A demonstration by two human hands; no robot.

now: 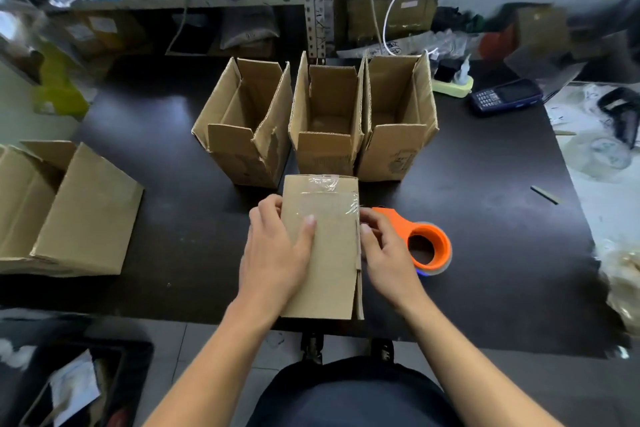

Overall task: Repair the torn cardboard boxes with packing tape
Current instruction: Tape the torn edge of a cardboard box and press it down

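Lying flat near the front edge of the dark table [485,253], the closed box [320,246] sits between the two hands, its far end wrapped in a band of clear tape [329,189]. The left hand [273,250] grips the box's left side, fingers curled over the edge and thumb laid across the top face. The right hand [384,250] touches the box's right edge with bent fingers; whether they pinch anything cannot be told. Just right of the box, partly behind the right hand, lies an orange tape dispenser [429,246]. Just beyond the box stand three open boxes in a row: left [242,128], middle [327,121], right [398,118]. Well left of the box lies a larger open carton [69,208]. Far right of the box, beyond the row, rests a dark blue phone [505,97].
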